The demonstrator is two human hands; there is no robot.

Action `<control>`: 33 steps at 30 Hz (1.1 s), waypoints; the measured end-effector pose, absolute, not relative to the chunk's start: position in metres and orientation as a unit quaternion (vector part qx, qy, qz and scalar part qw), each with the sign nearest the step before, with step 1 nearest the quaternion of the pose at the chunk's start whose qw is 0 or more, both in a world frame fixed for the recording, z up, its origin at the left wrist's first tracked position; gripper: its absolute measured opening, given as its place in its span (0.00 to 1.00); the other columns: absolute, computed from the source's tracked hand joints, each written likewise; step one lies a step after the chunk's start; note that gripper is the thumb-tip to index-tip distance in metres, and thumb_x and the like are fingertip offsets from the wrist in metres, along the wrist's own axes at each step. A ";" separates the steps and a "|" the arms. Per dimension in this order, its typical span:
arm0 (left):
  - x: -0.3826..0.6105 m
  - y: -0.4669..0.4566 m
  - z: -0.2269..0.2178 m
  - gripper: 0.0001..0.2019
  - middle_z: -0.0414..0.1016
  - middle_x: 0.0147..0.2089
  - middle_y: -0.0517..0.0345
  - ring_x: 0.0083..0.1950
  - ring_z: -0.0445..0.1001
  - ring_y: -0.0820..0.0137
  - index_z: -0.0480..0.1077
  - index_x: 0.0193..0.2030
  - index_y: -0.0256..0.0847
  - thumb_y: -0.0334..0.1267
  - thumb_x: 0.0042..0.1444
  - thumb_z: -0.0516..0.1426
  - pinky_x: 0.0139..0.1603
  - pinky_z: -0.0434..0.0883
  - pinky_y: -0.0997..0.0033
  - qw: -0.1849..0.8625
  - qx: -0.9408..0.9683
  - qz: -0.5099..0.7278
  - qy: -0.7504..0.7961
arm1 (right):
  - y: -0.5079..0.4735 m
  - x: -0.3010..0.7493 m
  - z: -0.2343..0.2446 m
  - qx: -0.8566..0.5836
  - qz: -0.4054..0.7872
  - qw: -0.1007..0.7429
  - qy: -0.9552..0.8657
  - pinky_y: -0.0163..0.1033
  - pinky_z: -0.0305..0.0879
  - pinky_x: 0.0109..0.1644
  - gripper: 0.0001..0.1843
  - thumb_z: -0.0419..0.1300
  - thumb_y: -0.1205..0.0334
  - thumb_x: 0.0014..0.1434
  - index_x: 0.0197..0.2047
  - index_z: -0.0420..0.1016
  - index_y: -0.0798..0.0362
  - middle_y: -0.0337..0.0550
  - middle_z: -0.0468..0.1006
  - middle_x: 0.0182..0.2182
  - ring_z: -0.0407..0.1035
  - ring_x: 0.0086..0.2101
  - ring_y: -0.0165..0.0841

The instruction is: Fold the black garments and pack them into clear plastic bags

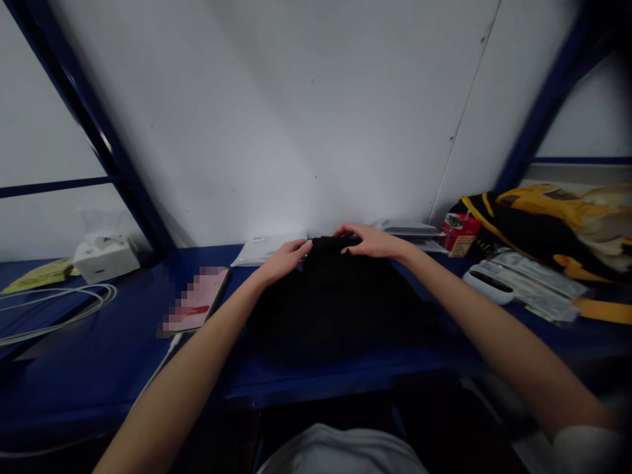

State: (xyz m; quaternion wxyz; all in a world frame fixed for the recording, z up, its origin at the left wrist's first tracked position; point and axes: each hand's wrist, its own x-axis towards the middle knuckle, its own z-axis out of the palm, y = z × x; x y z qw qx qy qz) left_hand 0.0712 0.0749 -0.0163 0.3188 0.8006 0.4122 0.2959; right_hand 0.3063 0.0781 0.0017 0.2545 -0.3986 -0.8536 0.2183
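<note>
L hand, R hand atop soft black cloth on blue tabletop.

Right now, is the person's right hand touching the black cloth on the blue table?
Touching. The head view shows the right hand with its fingers lying over the top edge of the black cloth, with no gap visible.

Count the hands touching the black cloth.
2: the left hand is at the far left of the black cloth, and the right hand is at its far right. No other hands show.
</note>
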 end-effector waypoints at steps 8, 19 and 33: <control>0.078 0.065 -0.014 0.23 0.66 0.52 0.51 0.49 0.66 0.65 0.61 0.53 0.44 0.50 0.53 0.51 0.45 0.65 0.66 0.306 0.794 0.336 0.403 | 0.044 0.307 0.032 -0.394 0.205 0.164 -0.881 0.42 0.57 0.49 0.23 0.60 0.50 0.44 0.44 0.68 0.47 0.42 0.69 0.45 0.62 0.46 0.39; 0.082 0.068 -0.013 0.11 0.71 0.33 0.56 0.34 0.70 0.70 0.66 0.36 0.38 0.43 0.49 0.53 0.34 0.67 0.69 0.295 0.746 0.382 0.459 | 0.032 0.278 -0.005 -0.468 0.099 0.071 -0.875 0.46 0.61 0.45 0.42 0.65 0.56 0.37 0.57 0.58 0.49 0.51 0.63 0.50 0.65 0.43 0.45; 0.048 0.046 0.032 0.24 0.68 0.38 0.57 0.38 0.69 0.71 0.60 0.53 0.46 0.33 0.45 0.51 0.36 0.70 0.71 0.409 0.751 0.315 0.412 | 0.052 0.332 0.036 -0.446 0.158 0.260 -0.842 0.36 0.58 0.33 0.11 0.51 0.72 0.37 0.26 0.68 0.50 0.36 0.72 0.25 0.64 0.30 0.34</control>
